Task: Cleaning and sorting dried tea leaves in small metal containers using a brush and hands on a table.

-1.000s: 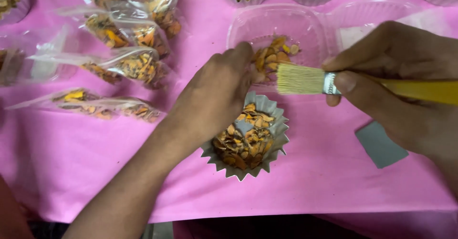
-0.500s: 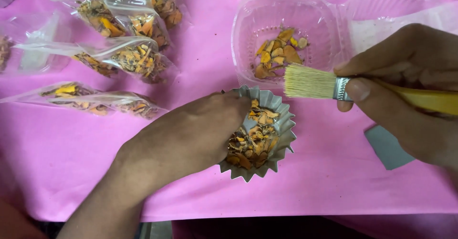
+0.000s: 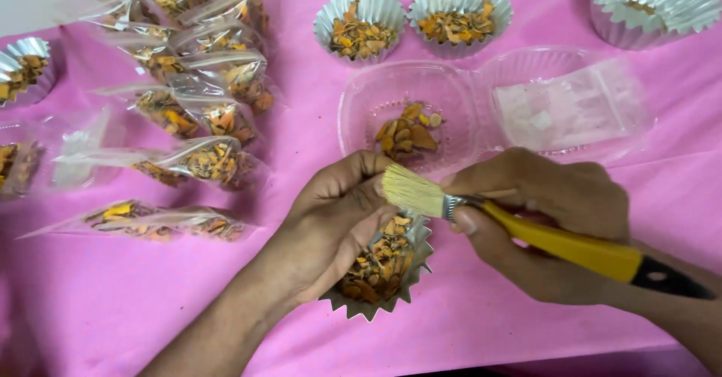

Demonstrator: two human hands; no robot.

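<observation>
- The left hand (image 3: 331,227) cups a fluted foil cup (image 3: 383,268) of orange-brown dried pieces, fingers curled over its left rim and tilting it, near the table's (image 3: 466,324) front edge.
- The right hand (image 3: 541,219) is closed around a brush (image 3: 526,227) with a yellow handle and a black end, thumb and fingers pinching it just behind the metal band.
- The brush's pale bristles (image 3: 410,190) touch the left hand's fingertips, just above the cup's rim.
- Just behind the hands lies an open clear clamshell (image 3: 361,114), hinged flat: its left half holds a small heap of the same pieces, its right half (image 3: 571,106) shows only a pale patch.
- Toward the back edge stand two more filled foil cups (image 3: 359,25), side by side, and a third (image 3: 653,5) near the back right corner whose contents barely show.
- Clear bags (image 3: 203,99) of the dried pieces lie scattered over the left side of the pink-covered table, some overlapping.
- Another foil cup (image 3: 22,69) sits at the left edge, partly cut off.
</observation>
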